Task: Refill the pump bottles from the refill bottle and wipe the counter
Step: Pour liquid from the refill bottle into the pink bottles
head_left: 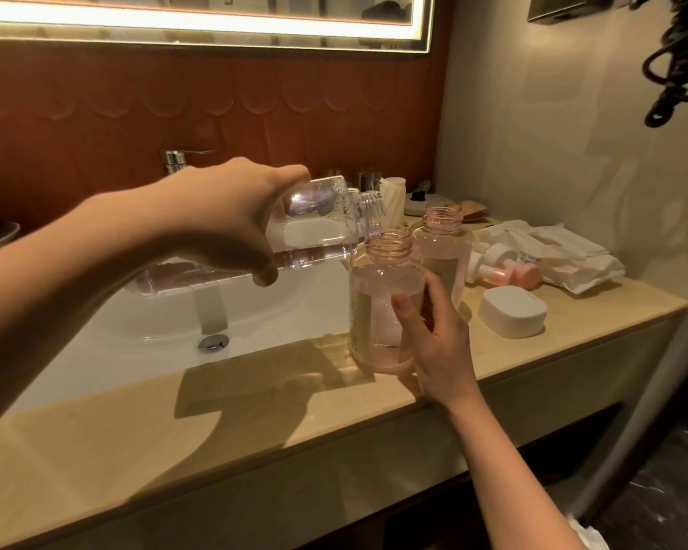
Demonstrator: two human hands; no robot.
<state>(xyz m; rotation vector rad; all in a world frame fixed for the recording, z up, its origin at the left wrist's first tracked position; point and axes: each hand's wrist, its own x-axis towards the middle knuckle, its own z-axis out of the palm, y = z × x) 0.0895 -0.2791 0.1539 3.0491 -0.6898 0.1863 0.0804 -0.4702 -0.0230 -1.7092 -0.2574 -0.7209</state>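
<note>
A beige desk [136, 450] with a white sink [279, 311] fills the lower frame. At centre the left hand [223, 216] grips the tilted refill bottle [322, 220], its mouth over the open pink pump bottle [378, 307]. The right hand [433, 339] wraps round that bottle, upright on the desk. A second pump bottle [445, 248] stands just behind.

The clear glossy plastic refill bottle [318, 224] and pink translucent plastic pump bottles [386, 307] gleam above a smooth, polished beige stone desk [175, 442]; the tap [175, 158] is shiny chrome.
</note>
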